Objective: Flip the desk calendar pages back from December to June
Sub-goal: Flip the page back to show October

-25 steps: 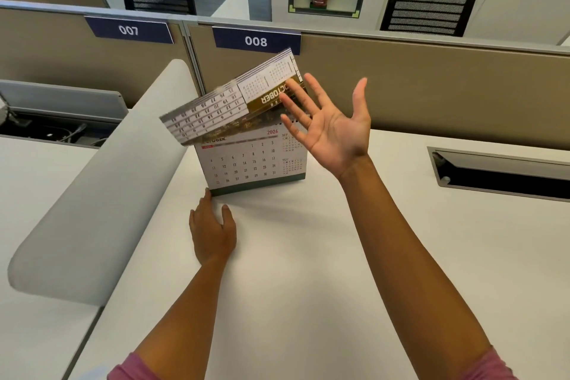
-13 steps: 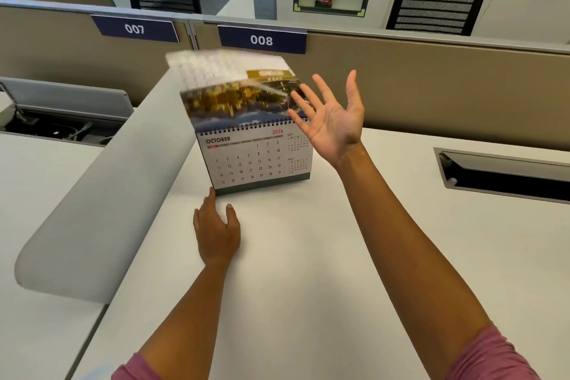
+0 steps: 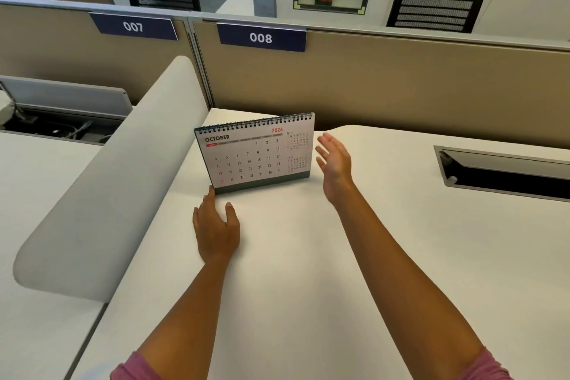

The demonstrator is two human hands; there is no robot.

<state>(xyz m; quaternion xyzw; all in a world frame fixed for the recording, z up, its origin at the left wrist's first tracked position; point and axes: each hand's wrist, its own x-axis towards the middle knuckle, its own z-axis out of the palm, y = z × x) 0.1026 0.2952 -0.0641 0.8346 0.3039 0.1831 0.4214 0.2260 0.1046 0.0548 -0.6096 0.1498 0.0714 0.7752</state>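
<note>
1. Head view: the desk calendar (image 3: 256,154) stands upright on the white surface (image 3: 308,271), near the beige partition (image 3: 401,86), its front page showing OCTOBER 2026.
2. The left hand (image 3: 216,228) lies flat on the surface, grasping nothing, its fingertips touching the calendar's lower left corner.
3. The right hand (image 3: 334,163) hovers just beside the calendar's right edge, fingers spread and empty.

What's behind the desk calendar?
Behind the desk calendar: white desk running to the tan partition. Its back face and flipped-over pages are hidden by the October page.
</note>
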